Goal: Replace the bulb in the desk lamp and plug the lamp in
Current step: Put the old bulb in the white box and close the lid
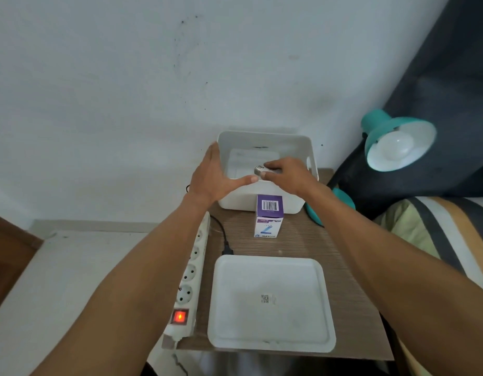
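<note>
While the white lid (270,302) and bulb box (269,215) lie nearest, the right hand (287,176) pinches a bulb (259,170) above the white bin (264,147), long axis level, screw base pointing left toward the spread left hand (213,173); right of the grip hangs the teal desk lamp (397,142).

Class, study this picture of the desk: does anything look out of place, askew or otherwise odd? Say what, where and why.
The power strip lies along the table's left edge, partly overhanging, its switch glowing red yet every socket empty. The lamp's black plug lies loose beside it. The bulb box stands upside down, its print inverted.
</note>
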